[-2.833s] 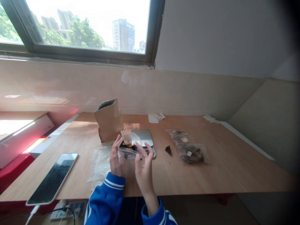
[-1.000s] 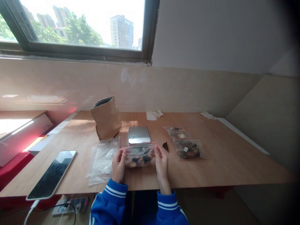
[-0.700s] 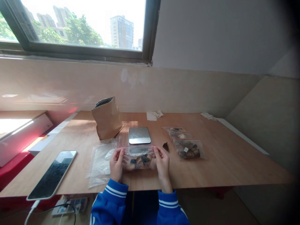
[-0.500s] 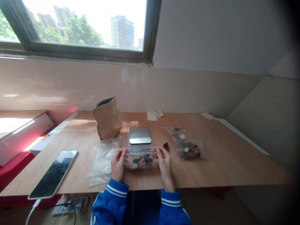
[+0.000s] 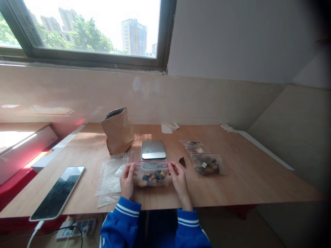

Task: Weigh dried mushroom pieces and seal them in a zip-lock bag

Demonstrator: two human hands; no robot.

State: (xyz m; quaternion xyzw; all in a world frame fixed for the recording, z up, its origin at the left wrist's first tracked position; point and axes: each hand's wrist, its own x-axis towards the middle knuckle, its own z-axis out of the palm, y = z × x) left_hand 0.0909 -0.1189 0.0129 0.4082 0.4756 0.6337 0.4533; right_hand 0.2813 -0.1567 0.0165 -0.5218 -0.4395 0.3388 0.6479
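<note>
While tight in closed left fingers (image 5: 132, 169) and right fingers (image 5: 171, 169), filled bag (image 5: 153, 177) near scale (image 5: 153, 149) and flat bags (image 5: 110, 179)

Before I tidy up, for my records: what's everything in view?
Held bag: 1, clear, dark and tan pieces inside, front centre
Filled bags: 3, clear, right
Flat bags: several, clear, left of held bag
Loose piece: 1, dark, beside filled bags
Flat device: 1, silver, centre
Paper bag: 1, brown, back left
Phone: 1, black, front left
Phone cable: 1, white, below phone
Scraps: 2 clusters, white, back
Table: 1, brown, beneath
Power strip: 1, white, below table
Window: 1, dark frame, above
Left hand: 1, blue sleeve, held bag's left corner
Right hand: 1, blue sleeve, held bag's right corner
</note>
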